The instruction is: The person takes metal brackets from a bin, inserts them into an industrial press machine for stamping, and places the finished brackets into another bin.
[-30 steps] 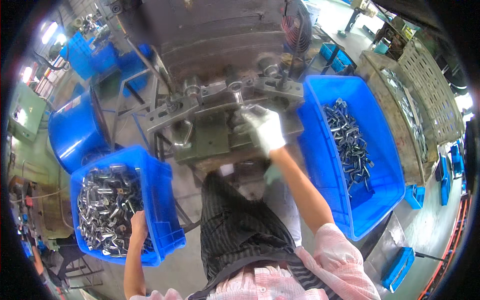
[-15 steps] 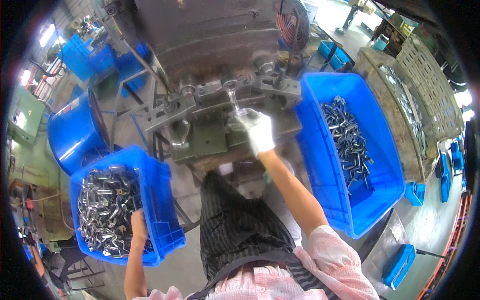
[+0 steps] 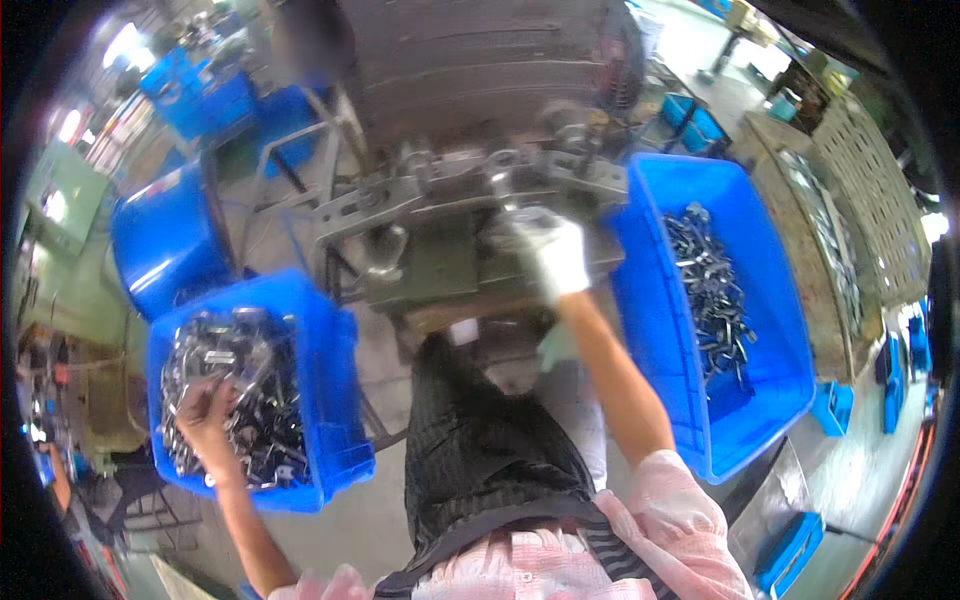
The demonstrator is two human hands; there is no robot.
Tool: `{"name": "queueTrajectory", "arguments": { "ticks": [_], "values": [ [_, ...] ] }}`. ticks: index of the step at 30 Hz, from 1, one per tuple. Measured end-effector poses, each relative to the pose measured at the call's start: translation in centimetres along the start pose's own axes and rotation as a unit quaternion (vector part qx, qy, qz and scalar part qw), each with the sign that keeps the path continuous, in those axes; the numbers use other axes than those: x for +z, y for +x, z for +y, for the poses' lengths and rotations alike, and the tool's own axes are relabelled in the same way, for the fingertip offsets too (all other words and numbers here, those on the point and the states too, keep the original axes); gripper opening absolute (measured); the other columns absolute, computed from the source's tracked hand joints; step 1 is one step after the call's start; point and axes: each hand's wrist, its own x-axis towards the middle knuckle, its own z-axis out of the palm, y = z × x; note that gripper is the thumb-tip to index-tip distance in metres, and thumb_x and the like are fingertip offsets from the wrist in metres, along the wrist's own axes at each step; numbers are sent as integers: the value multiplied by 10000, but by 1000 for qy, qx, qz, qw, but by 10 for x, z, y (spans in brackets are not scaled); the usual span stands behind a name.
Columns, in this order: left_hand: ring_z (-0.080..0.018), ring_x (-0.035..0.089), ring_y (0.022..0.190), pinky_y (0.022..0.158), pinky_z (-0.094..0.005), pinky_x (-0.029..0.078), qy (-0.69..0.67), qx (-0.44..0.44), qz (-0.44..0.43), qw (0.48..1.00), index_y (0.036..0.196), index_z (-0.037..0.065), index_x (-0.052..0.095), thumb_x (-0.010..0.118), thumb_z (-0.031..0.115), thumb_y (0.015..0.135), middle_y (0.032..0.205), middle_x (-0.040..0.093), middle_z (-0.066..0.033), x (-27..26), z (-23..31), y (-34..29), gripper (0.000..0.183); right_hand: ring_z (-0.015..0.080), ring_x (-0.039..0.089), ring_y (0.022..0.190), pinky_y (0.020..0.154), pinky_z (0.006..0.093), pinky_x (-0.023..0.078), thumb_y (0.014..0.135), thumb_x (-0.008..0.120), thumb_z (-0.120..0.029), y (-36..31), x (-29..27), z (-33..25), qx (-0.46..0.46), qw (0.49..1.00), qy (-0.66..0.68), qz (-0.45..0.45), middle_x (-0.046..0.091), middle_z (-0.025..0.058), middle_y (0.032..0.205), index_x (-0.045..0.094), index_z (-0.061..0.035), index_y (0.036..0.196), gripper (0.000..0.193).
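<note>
Striped apron bottom centre. Left hand lower left, over the bent metal parts heaped in the left blue bin; fingers half curled, blur hides any hold, can't tell. Bin's near-side wall stands between that hand and the machine. Right hand, white-gloved, just right of centre: fingers drawn together at the near end of a bright metal part; can't tell if gripped. Glove covers some of the die block. Clamp bars flank the part, crowding access. Right blue bin beside, smaller pile of parts inside. Blue drum left, behind left bin. Worn crate with flat strips right. Dark machine body fills top centre. More blue bins upper left.
</note>
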Motion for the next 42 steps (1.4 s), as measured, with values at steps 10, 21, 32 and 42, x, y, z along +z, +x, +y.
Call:
{"name": "queueTrajectory", "arguments": {
  "ticks": [10, 21, 32, 42],
  "values": [
    [-193, 621, 642, 499, -257, 485, 106, 489, -126, 857, 880, 24, 664, 652, -35, 630, 853, 607, -85, 105, 51, -39, 257, 138, 594, 738, 651, 272, 465, 778, 635, -81, -32, -164, -47, -70, 830, -495, 247, 647, 78, 903, 510, -81, 1207, 447],
    [-210, 645, 748, 614, -265, 518, -12, 510, -195, 838, 879, 22, 663, 701, -71, 597, 852, 617, -104, 148, 84, -64, 300, 310, 589, 775, 696, 385, 477, 761, 598, -235, -93, 29, -30, -230, 910, -226, -261, 571, 126, 872, 519, -119, 1113, 379],
    [-296, 599, 756, 645, -388, 494, 587, 176, -239, 753, 798, 48, 619, 621, 96, 724, 818, 598, -126, 21, -143, -12, 88, 97, 598, 705, 647, 219, 481, 813, 613, -57, 10, -5, 28, 13, 991, 135, -5, 660, 69, 849, 633, 35, 916, 140],
    [-308, 615, 591, 512, -381, 483, 619, 205, -329, 683, 618, 52, 637, 557, 68, 689, 630, 605, -136, 36, -191, -1, 108, 65, 548, 689, 650, 204, 424, 802, 629, -43, 16, 3, 37, 54, 978, 197, 33, 642, 30, 784, 645, 37, 901, 128]
  ]
}}
